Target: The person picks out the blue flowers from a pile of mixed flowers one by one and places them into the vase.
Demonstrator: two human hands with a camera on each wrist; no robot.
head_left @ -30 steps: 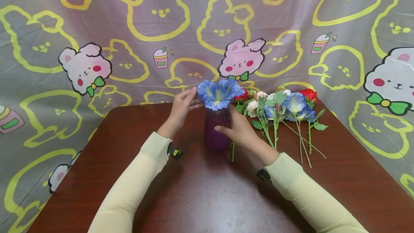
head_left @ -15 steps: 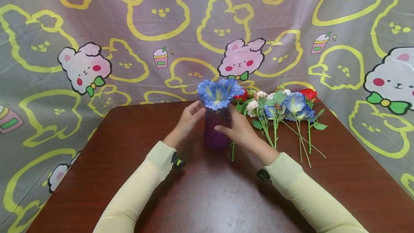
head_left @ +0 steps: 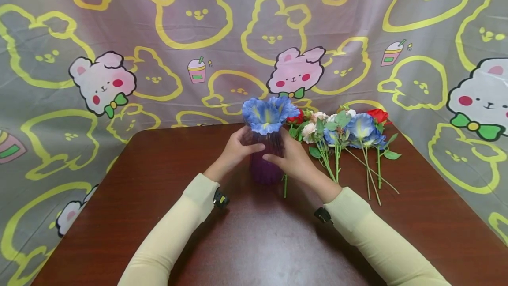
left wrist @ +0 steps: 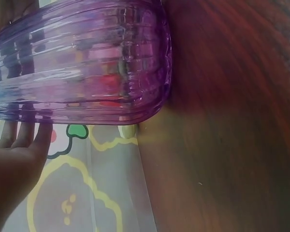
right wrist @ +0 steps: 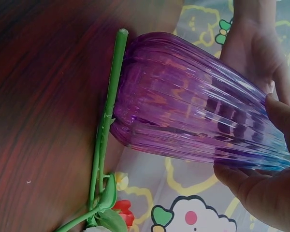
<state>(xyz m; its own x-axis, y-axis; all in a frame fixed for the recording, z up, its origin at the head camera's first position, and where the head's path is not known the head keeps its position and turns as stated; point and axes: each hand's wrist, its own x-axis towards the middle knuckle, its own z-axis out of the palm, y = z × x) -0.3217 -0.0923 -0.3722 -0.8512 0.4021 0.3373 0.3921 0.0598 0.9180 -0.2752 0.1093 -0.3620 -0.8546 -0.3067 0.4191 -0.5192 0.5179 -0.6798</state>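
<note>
A ribbed, see-through vase (head_left: 265,169), purple below and shading to blue near its neck, stands upright at mid-table. Blue flowers (head_left: 267,116) with yellow centres fan out over its mouth. My left hand (head_left: 237,151) holds the upper left side, thumb in front and fingers behind. On the opposite side my right hand (head_left: 298,161) grips the neck, its thumb across the front. In the right wrist view, dark finger shapes show through the vase wall (right wrist: 179,96). The left wrist view shows the vase's base (left wrist: 145,63) on the wood.
Several cut flowers lie to the right: blue blooms (head_left: 362,128), a red one (head_left: 378,117) and pale ones (head_left: 309,132), their stems pointing toward me. One green stem (right wrist: 115,72) lies close by the vase's base. A patterned cloth (head_left: 151,25) hangs behind the brown table (head_left: 158,197).
My left hand has come down from beside the blue flowers and closed in on the vase's upper left side. My right hand and the vase have stayed in place.
</note>
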